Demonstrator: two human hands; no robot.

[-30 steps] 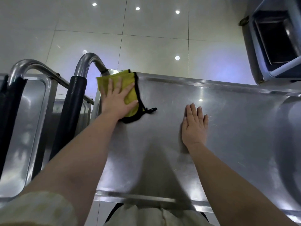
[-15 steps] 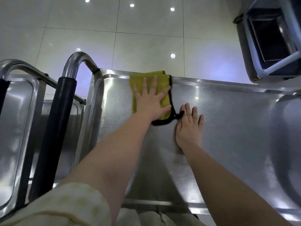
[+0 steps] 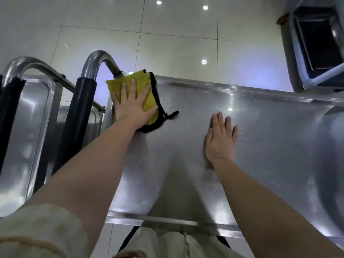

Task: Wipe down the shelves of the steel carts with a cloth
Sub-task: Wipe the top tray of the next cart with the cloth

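The left hand [image 3: 133, 107] is laid flat on a yellow cloth [image 3: 147, 100], fingers spread and extended, palm pressing down; nothing is gripped, the cloth is only pinned under the palm. The cloth is edged in black, and a short black loop [image 3: 172, 114] trails from its right side onto the steel. The cloth is placed at the far left corner of the top shelf [image 3: 260, 146] of a steel cart, just beside the point where the curved steel handle tube [image 3: 96, 61] meets the shelf corner. Part of the cloth's left edge is seen overlapping the raised rim at that corner.

The right hand [image 3: 220, 139] is laid flat and empty on the bare steel, fingers together and extended, well apart from the cloth. Both forearms are bare; a pale sleeve [image 3: 42, 229] is seen at the lower left.

The shelf is brushed steel with a raised lip along the far edge and near edge, and ceiling lights are reflected in it. A dark padded grip [image 3: 74, 123] is fitted on the handle tube. To the left, a second steel cart [image 3: 33, 127] is parked close alongside, its own curved handle and recessed shelf visible. At upper right, a pale-framed object with a dark rectangular inset [image 3: 320, 38] is seen; what it is cannot be told. The floor [image 3: 167, 53] is glossy pale tile.
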